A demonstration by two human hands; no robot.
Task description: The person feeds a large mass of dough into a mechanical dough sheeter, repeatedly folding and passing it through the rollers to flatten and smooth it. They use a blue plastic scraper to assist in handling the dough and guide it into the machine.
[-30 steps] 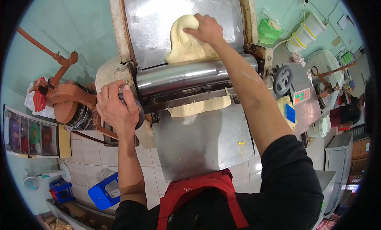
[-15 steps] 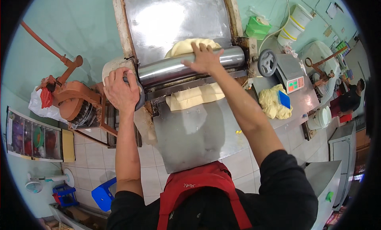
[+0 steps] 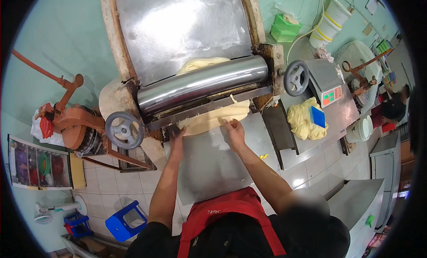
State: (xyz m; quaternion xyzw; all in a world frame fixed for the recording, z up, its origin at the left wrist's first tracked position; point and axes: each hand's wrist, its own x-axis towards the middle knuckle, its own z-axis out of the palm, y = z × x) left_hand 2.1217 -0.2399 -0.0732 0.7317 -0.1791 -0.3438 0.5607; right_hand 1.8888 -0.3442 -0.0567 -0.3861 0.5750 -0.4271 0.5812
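Observation:
A pale yellow dough sheet [image 3: 211, 119] comes out on the near side of a dough sheeter's shiny steel roller [image 3: 202, 85], in folds over the metal tray [image 3: 213, 158]. My left hand [image 3: 176, 141] is at the left end of this sheet, its fingers closed at the dough's edge and partly hidden. Farther right, my right hand [image 3: 234, 132] pinches the near edge between thumb and fingers. More of the dough [image 3: 201, 64] bulges up behind the roller, on the sloping steel plate [image 3: 182, 31].
Grey handwheels flank the roller, one at left [image 3: 124, 130] and another at right [image 3: 296, 78]. On the right-hand table, a dough lump [image 3: 304, 124] with a blue scraper [image 3: 317, 117] lies near a scale [image 3: 330, 94]. An orange machine [image 3: 80, 124] stands left, a blue stool [image 3: 126, 221] below it.
My left hand has left the left handwheel and my right hand the dough behind the roller. Both came down to the near-side sheet. Less dough shows behind the roller; the view has shifted.

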